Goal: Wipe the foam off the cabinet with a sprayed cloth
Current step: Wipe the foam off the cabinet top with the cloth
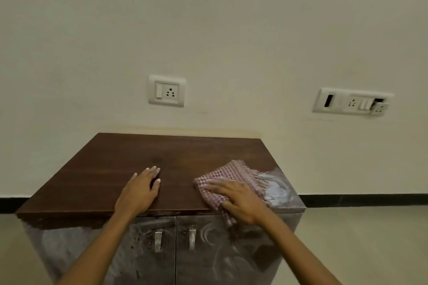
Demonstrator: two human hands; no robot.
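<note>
Lying under right hand (239, 201): pink cloth (231, 172)

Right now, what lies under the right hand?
The right hand presses a pink cloth on the cabinet top, with foam beside it; the top under the cloth is covered.

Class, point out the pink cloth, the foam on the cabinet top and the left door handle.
pink cloth (228, 172): head view, far uncovered half.
foam (278, 190): head view, white smear, right corner.
left door handle (158, 240): head view, middle of strip.
</note>
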